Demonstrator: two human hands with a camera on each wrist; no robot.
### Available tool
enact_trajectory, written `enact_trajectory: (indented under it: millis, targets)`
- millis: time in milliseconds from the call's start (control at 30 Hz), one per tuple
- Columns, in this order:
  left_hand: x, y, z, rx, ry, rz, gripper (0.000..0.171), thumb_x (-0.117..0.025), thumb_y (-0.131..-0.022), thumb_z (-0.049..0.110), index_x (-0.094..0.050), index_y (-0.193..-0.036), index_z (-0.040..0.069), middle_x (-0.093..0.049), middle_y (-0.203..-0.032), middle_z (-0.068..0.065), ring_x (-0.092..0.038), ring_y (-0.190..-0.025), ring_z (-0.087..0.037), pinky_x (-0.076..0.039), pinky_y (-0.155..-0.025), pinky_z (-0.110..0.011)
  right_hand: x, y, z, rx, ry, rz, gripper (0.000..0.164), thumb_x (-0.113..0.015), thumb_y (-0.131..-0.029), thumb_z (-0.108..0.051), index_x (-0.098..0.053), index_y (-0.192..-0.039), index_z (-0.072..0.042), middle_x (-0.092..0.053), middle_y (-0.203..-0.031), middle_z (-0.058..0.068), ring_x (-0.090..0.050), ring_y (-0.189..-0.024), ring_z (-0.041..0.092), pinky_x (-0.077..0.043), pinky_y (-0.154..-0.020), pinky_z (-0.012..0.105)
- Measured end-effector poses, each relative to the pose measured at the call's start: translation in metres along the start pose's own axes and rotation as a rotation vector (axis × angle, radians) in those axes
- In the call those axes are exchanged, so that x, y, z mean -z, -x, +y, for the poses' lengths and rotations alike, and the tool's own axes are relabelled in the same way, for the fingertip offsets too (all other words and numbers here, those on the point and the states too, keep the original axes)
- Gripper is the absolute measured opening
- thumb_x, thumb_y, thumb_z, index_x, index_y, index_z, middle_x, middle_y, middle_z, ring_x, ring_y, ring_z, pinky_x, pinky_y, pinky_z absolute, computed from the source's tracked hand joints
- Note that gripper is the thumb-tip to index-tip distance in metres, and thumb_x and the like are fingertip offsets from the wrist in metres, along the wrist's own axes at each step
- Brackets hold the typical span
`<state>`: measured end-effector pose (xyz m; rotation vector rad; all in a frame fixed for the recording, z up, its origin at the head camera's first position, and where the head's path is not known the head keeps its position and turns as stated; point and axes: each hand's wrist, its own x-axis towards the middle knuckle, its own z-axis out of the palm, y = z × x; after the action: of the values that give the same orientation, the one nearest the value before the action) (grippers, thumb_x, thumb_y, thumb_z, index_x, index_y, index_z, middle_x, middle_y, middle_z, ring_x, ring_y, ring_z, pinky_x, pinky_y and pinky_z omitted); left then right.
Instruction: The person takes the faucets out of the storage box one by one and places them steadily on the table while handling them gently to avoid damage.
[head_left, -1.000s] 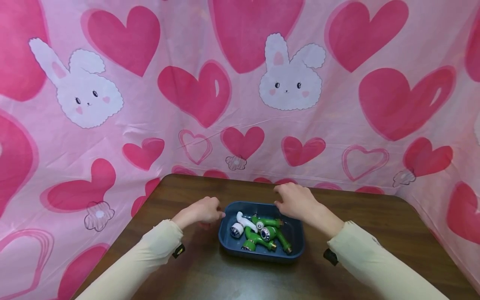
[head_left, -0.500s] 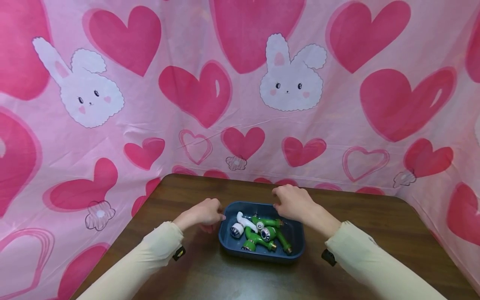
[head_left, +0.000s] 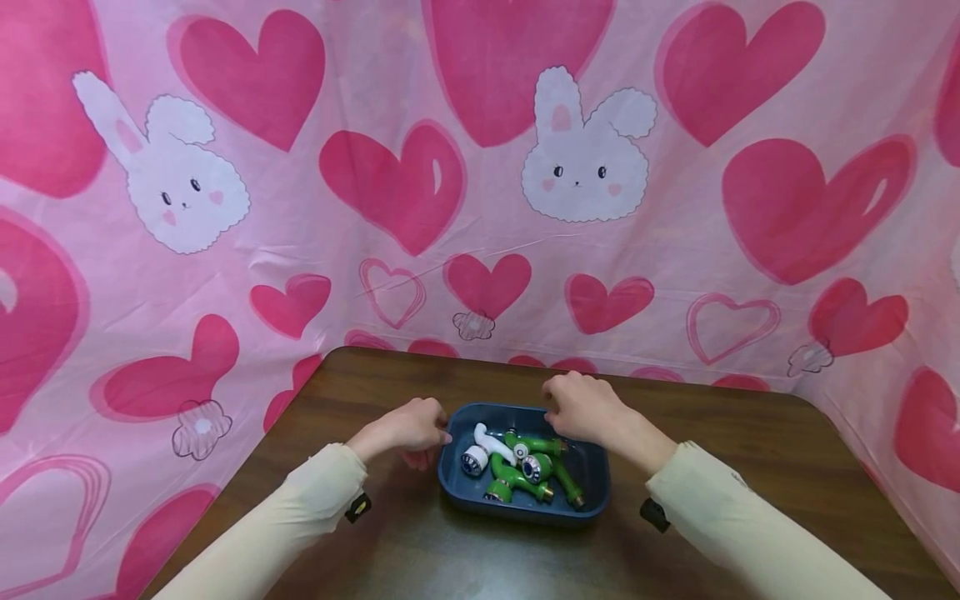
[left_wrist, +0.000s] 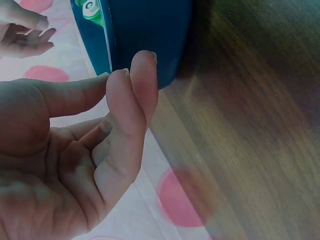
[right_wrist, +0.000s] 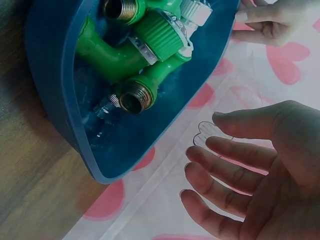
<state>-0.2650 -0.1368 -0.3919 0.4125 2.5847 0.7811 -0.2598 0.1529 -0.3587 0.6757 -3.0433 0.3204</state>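
Observation:
A dark blue bin (head_left: 525, 510) stands on the wooden table, holding several curved green taps (right_wrist: 115, 62) with threaded metal ends and a white tap (head_left: 491, 443). My left hand (head_left: 405, 427) is at the bin's left rim, its fingers loosely bent and the thumb tip close to the fingertips. Whether it touches the rim I cannot tell. Above the far right part of the bin, my right hand (head_left: 588, 406) hovers with relaxed, spread fingers. In the right wrist view these fingers (right_wrist: 225, 172) hold nothing and are apart from the taps.
The brown table (head_left: 360, 550) reaches around the bin on all sides. Behind and beside it hangs a pink cloth (head_left: 480, 208) with hearts and rabbit faces. Dark straps (head_left: 655, 515) sit at both wrists.
Both hands drift very slightly toward the front, and the right hand also a little to the left. The taps keep their places in the bin.

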Motion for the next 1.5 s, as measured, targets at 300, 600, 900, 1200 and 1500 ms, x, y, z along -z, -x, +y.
enact_trajectory:
  millis: [300,600,900,1200,1500]
  targets:
    - [-0.001,0.0,0.0,-0.023,0.001,-0.014,0.017,-0.069,-0.103,0.012,-0.074,-0.112,-0.002,-0.068,-0.066,-0.01,-0.069,-0.053,-0.021,-0.061,-0.051,-0.034,-0.003,-0.003,-0.001,0.017,0.005,-0.027,0.029,-0.085,-0.088,-0.019,-0.078,-0.113,-0.007,-0.076,-0.105,0.008,-0.072,-0.087,0.024,-0.063,-0.07,0.047]
    - [-0.003,-0.001,0.001,-0.023,0.022,-0.019,0.013,-0.07,-0.102,0.011,-0.073,-0.107,0.0,-0.068,-0.066,-0.009,-0.07,-0.053,-0.023,-0.061,-0.051,-0.034,-0.006,-0.005,-0.004,0.019,-0.001,-0.045,0.028,-0.085,-0.088,-0.017,-0.078,-0.114,-0.007,-0.076,-0.102,0.008,-0.07,-0.083,0.021,-0.062,-0.069,0.042]
    - [-0.005,-0.003,-0.001,0.002,0.043,-0.014,0.029,-0.07,-0.102,0.009,-0.068,-0.127,-0.005,-0.068,-0.068,-0.01,-0.07,-0.054,-0.023,-0.061,-0.051,-0.034,-0.011,-0.005,-0.004,0.033,0.003,-0.069,0.027,-0.085,-0.087,-0.015,-0.078,-0.112,-0.006,-0.076,-0.097,0.006,-0.068,-0.081,0.02,-0.062,-0.069,0.044]
    - [-0.007,-0.004,-0.001,0.025,0.051,-0.009,0.037,-0.07,-0.101,0.007,-0.063,-0.135,-0.007,-0.067,-0.073,-0.012,-0.07,-0.054,-0.024,-0.062,-0.052,-0.035,-0.013,-0.008,-0.004,0.039,0.018,-0.084,0.027,-0.086,-0.087,-0.017,-0.079,-0.112,-0.007,-0.076,-0.102,0.008,-0.07,-0.085,0.022,-0.062,-0.071,0.045]
    - [-0.008,-0.005,0.001,0.021,0.076,-0.025,0.043,-0.069,-0.101,0.006,-0.059,-0.141,-0.007,-0.067,-0.073,-0.013,-0.07,-0.052,-0.024,-0.061,-0.051,-0.034,-0.013,-0.01,-0.006,0.055,0.012,-0.09,0.025,-0.085,-0.088,-0.016,-0.079,-0.11,-0.007,-0.076,-0.1,0.007,-0.069,-0.083,0.02,-0.061,-0.072,0.045]
